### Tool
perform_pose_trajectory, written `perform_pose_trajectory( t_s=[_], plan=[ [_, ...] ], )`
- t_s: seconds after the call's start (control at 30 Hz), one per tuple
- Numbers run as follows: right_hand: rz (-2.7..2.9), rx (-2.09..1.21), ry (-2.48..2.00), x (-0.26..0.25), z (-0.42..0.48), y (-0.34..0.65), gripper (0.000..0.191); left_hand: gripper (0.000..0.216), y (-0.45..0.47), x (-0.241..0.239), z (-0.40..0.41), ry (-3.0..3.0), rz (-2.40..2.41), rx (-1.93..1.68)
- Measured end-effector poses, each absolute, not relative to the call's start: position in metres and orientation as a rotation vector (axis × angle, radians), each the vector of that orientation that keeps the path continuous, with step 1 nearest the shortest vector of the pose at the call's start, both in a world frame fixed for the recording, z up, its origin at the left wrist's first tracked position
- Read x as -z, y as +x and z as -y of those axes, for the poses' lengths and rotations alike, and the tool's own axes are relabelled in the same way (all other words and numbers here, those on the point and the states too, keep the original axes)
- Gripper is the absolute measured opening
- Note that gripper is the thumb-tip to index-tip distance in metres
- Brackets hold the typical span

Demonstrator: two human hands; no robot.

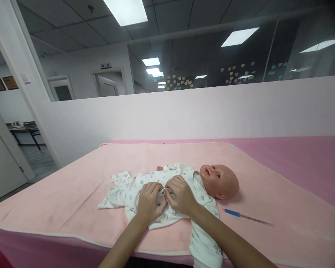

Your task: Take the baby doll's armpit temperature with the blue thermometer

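Observation:
A baby doll lies on its back, its bald head to the right. It wears a white baby outfit printed with small coloured figures. Over the doll's middle, my left hand has its fingers closed on the outfit's front edge. My right hand pinches the fabric right beside it, the fingertips of both hands almost meeting. A bit of pale cloth shows between them; any fastener there is too small to make out. One sleeve hangs toward me under my right forearm, and the legs of the outfit lie flat to the left.
A thin stick with a blue end lies right of the doll. Beneath everything is a peach blanket over a pink surface. A low white wall with glass above stands behind; a door is at left.

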State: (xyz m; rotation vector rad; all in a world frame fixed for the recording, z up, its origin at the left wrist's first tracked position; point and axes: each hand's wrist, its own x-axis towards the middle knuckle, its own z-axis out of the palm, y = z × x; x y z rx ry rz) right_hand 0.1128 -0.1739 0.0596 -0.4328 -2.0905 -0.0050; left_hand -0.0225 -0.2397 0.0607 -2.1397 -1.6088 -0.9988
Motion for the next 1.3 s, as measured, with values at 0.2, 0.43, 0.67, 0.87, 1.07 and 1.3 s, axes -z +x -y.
perform_pose_trajectory(
  t_s=[0.2, 0.43, 0.67, 0.87, 1.07, 1.3],
  plan=[
    [2.103, 0.016, -0.443, -0.059, 0.173, 0.112, 0.009, 0.005, -0.024, -0.057, 0.237, -2.119, 1.682, 1.055],
    [2.117, -0.008, -0.434, -0.06, 0.175, 0.113, 0.01, 0.006, -0.027, -0.064, 0.24, -2.18, 1.852, 1.455],
    [2.096, 0.013, -0.421, -0.058, 0.173, 0.113, 0.012, 0.015, -0.037, -0.072, 0.243, -2.379, 2.012, 1.72],
    [2.096, 0.001, -0.415, -0.058, 0.173, 0.113, 0.012, 0.017, -0.043, -0.074, 0.244, -2.471, 1.925, 1.618],
    [2.111, -0.025, -0.415, -0.06, 0.175, 0.114, 0.013, 0.017, -0.041, -0.077, 0.246, -2.505, 1.86, 1.574],
    [2.098, -0.024, -0.449, -0.058, 0.172, 0.111, 0.012, 0.027, -0.031, -0.068, 0.246, -2.215, 1.931, 1.43]
  ],
)
